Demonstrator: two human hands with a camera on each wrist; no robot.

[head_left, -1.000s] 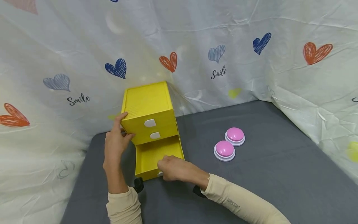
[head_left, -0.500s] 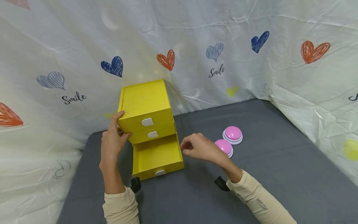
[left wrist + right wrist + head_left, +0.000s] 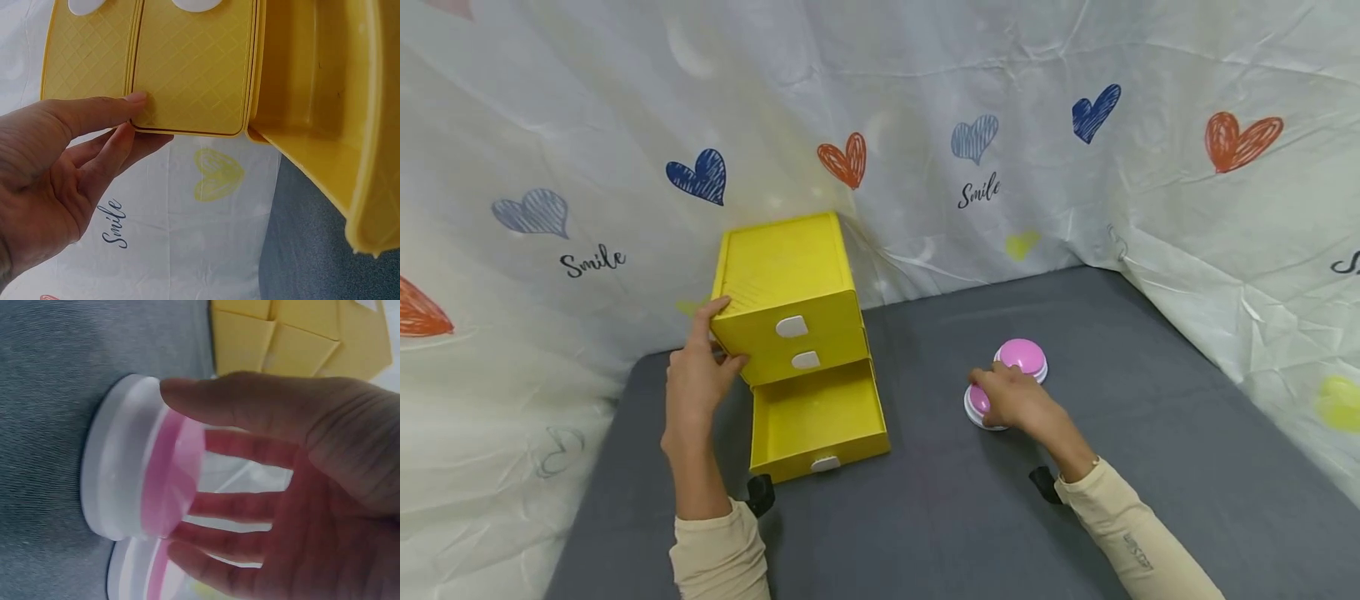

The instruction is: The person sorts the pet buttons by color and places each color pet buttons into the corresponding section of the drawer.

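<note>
A yellow three-drawer storage box (image 3: 782, 262) stands at the back left, its bottom drawer (image 3: 816, 421) pulled out with nothing seen inside. My left hand (image 3: 691, 392) grips its left front corner; in the left wrist view the thumb presses the front and the fingers lie along the side. My right hand (image 3: 1018, 406) is over the nearer pink push button (image 3: 978, 400) with a white base. In the right wrist view the thumb is at the white rim and fairly straight fingers spread beyond the pink dome (image 3: 172, 475). Whether the fingertips touch is hidden.
A second pink button (image 3: 1024, 353) sits just behind the first, close against it. Dark grey cloth (image 3: 910, 517) covers the table. Behind the box hangs a white curtain (image 3: 895, 75) with printed hearts. White tabs mark the drawer fronts.
My right hand has left the front of the bottom drawer and moved right to the nearer pink button. The left hand stays at the box's corner, and the drawer remains pulled out.
</note>
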